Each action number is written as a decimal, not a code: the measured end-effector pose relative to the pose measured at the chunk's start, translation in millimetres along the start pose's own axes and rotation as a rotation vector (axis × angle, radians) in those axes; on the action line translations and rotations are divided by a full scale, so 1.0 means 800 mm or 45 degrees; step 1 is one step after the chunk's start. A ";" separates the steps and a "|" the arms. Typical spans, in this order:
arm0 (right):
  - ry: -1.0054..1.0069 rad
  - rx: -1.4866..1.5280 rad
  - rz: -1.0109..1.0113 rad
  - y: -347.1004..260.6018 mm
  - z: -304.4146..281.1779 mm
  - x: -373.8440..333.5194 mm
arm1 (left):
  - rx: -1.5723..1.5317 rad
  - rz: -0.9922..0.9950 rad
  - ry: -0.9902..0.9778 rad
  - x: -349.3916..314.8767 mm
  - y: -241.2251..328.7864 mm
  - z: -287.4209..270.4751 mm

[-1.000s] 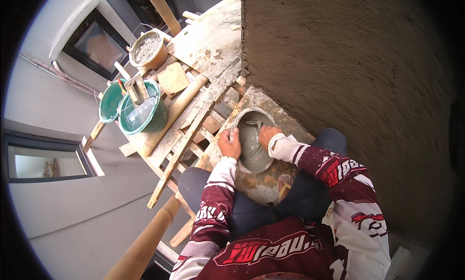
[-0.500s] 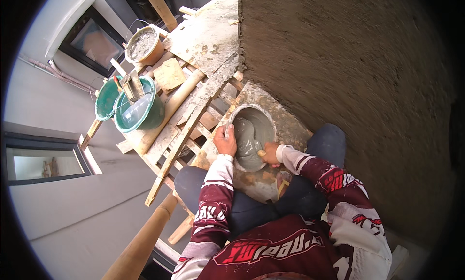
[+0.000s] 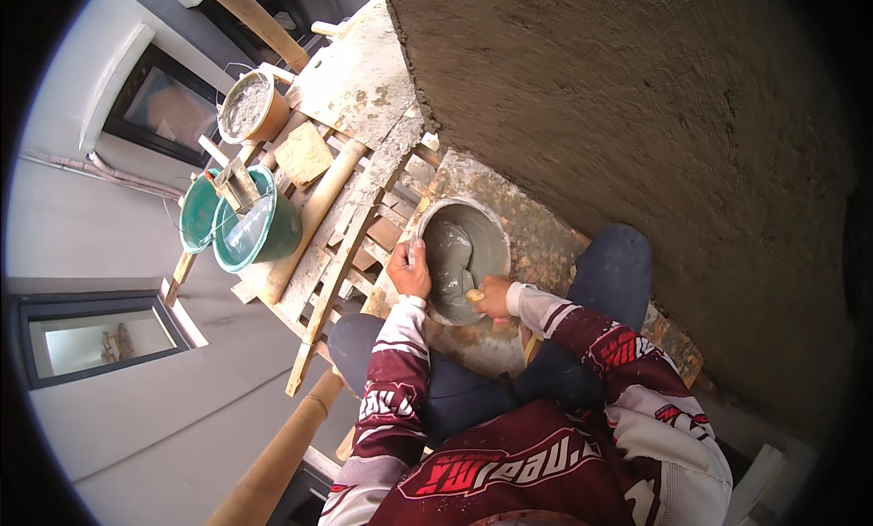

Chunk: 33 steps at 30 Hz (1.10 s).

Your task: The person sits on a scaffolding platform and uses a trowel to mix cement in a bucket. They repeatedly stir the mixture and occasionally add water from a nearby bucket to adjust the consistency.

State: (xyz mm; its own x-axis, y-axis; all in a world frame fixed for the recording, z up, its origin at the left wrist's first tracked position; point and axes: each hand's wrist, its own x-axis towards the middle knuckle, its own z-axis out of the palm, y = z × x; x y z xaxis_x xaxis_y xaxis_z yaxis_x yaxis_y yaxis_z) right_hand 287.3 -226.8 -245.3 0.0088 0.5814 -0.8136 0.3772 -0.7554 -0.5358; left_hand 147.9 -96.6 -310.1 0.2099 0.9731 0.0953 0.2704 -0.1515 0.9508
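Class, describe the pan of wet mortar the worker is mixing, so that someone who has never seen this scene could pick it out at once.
Start at the big rough plastered wall on the right and drop to the stained board at its foot. There sits the round grey pan, the left hand on its rim and the right hand working inside it. Unlike the green buckets and brown bucket farther left, it is shallow and within reach.

- Round grey mixing pan point(image 3: 466, 258), rim crusted with dried mortar, set upright on a mortar-spattered board just before the knees.
- Wet grey mortar point(image 3: 452, 262) inside, smooth and glossy, heaped toward the left side, a curved furrow through the middle.
- Small tool with a pale wooden handle point(image 3: 475, 295) dipped into the mix at the near rim; blade buried, shape hidden.
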 end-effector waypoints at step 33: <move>0.068 0.119 -0.048 -0.026 -0.039 -0.039 | 0.032 -0.132 0.171 0.013 -0.003 -0.008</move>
State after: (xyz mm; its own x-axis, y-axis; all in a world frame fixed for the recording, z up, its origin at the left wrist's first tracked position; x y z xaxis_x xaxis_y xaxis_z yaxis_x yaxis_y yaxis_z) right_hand 307.8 -219.7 -201.4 0.0468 0.6235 -0.7804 0.2901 -0.7561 -0.5867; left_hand 143.4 -85.3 -309.9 0.0525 0.9979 0.0370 0.3078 -0.0514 0.9501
